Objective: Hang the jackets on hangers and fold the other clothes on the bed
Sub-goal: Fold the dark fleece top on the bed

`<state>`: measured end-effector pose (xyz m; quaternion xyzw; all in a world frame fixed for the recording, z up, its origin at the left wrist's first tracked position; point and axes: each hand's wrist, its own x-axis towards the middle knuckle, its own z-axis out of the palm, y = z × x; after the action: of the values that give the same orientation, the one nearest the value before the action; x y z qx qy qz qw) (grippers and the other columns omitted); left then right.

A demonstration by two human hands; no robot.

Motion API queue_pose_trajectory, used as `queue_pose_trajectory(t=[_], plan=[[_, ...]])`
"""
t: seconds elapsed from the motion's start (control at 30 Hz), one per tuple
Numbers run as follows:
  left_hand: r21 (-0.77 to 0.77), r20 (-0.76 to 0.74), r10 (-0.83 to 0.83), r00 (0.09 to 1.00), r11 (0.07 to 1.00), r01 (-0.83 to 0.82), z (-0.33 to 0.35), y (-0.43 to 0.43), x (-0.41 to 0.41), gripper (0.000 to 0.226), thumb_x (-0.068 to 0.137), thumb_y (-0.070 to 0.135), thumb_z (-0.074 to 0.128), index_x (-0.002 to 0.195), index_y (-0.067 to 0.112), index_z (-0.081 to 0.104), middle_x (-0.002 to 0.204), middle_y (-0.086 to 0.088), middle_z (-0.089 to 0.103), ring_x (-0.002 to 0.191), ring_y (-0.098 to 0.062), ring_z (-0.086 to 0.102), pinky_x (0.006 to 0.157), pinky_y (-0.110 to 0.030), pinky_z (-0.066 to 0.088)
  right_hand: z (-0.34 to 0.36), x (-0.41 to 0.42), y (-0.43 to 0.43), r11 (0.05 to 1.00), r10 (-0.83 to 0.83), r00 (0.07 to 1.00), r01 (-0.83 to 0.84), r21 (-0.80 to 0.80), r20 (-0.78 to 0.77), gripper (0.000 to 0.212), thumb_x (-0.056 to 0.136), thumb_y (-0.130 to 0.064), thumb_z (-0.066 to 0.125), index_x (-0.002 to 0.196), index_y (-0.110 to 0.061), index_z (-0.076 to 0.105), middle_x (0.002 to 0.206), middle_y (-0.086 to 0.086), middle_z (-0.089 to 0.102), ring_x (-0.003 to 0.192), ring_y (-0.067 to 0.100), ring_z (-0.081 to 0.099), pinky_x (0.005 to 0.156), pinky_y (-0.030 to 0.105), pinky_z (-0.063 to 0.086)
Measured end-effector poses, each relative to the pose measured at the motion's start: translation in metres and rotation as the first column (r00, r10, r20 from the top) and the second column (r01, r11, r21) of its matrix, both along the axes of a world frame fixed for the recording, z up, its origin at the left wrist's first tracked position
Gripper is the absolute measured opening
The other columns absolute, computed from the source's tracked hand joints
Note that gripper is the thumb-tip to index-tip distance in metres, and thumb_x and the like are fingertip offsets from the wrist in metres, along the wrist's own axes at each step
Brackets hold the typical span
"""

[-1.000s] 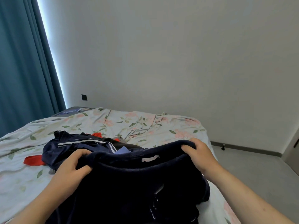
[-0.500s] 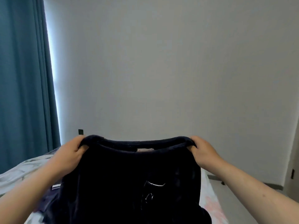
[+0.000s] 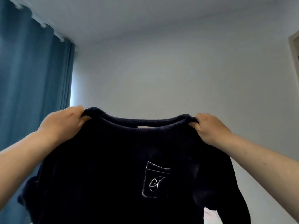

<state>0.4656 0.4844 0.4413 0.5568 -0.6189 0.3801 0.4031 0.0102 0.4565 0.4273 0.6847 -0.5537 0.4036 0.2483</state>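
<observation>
Head view. Both forearms are seen reaching forward and upward from the lower corners, wrists well apart.

The left hand (image 3: 64, 122) is curled round the left shoulder seam of a dark navy pullover (image 3: 113, 167); cloth is pinched between thumb and bent fingers. The right hand (image 3: 208, 128) is closed the same way on the right shoulder, and a ridge of fabric is gathered over its knuckles. The neckline is drawn nearly taut between the two grips.

The pullover is held up in the air in front of the face, hanging free below the hands; its hem is cut off by the frame edge. A pale neck label (image 3: 145, 127) and a stitched chest pocket (image 3: 156, 180) with a monogram are noted. The left sleeve (image 3: 27, 196) is bunched; the other droops.

Handling, as judged: the fabric appears soft, fleecy and limp, light to moderate in weight, neither slippery nor fragile. No shape is kept unsupported. The shoulders are judged the right hold for laying it flat to fold.

Beyond: a teal curtain (image 3: 32, 94) at left, a plain wall (image 3: 178, 78), then the ceiling (image 3: 145, 16). The bed cannot be made out.
</observation>
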Motion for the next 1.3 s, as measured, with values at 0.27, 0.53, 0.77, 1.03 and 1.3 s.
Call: queue_pose_trajectory(t=[0.27, 0.53, 0.77, 1.03, 1.3], plan=[[-0.304, 0.115, -0.01, 0.993, 0.951, 0.045, 0.089, 0.039, 0.0, 0.033, 0.095, 0.048, 0.046, 0.074, 0.023, 0.038, 0.082, -0.005, 0.061, 0.075, -0.035, 0.062, 0.061, -0.036, 0.038, 0.074, -0.008, 0.031, 0.977, -0.059, 0.998, 0.057, -0.205, -0.002, 0.037, 0.098, -0.051, 0.043, 0.086, -0.017, 0.051, 0.09, 0.008, 0.056, 0.087, 0.033, 0.053, 0.074, 0.039, 0.042], [0.074, -0.161, -0.265, 0.951, 0.957, 0.279, 0.076, 0.021, -0.009, 0.033, 0.089, 0.043, 0.063, 0.071, 0.017, 0.053, 0.066, 0.0, 0.059, 0.064, -0.02, 0.056, 0.061, -0.037, 0.044, 0.062, -0.015, 0.028, 0.993, 0.015, 1.0, -0.014, -0.114, 0.01, 0.042, 0.091, -0.062, 0.04, 0.075, -0.025, 0.05, 0.08, -0.004, 0.057, 0.081, 0.022, 0.055, 0.071, 0.037, 0.041], [0.513, -0.325, -0.253, 0.911, 0.762, 0.395, -0.023, -0.034, -0.018, 0.03, 0.084, 0.041, 0.069, 0.074, 0.016, 0.058, 0.061, 0.007, 0.059, 0.055, -0.008, 0.051, 0.055, -0.028, 0.041, -0.023, -0.03, -0.018, 0.973, 0.02, 0.997, -0.035, 0.229, 0.069, 0.038, 0.09, -0.052, 0.059, 0.074, -0.019, 0.066, 0.071, -0.007, 0.067, 0.072, 0.01, 0.061, 0.069, 0.032, 0.048], [0.71, -0.43, -0.091, 0.898, 0.58, 0.399, -0.32, -0.137, -0.068, 0.011, 0.093, 0.032, 0.059, 0.085, 0.028, 0.065, 0.084, 0.012, 0.067, 0.086, -0.011, 0.063, 0.08, -0.034, 0.05, -0.28, -0.045, -0.1, 0.764, -0.042, 0.981, -0.091, 0.639, 0.19, 0.02, 0.097, -0.039, 0.056, 0.082, -0.027, 0.065, 0.087, -0.01, 0.066, 0.085, 0.012, 0.06, 0.068, 0.028, 0.042], [0.687, -0.538, 0.076, 0.839, 0.617, 0.384, -0.497, -0.203, -0.098, 0.007, 0.093, 0.026, 0.061, 0.092, 0.031, 0.067, 0.094, 0.008, 0.07, 0.094, -0.021, 0.065, 0.076, -0.036, 0.046, -0.477, -0.05, -0.167, 0.647, -0.142, 0.963, -0.084, 0.758, 0.228, 0.028, 0.097, -0.049, 0.049, 0.085, -0.026, 0.06, 0.092, -0.008, 0.054, 0.082, 0.011, 0.056, 0.075, 0.031, 0.049]])
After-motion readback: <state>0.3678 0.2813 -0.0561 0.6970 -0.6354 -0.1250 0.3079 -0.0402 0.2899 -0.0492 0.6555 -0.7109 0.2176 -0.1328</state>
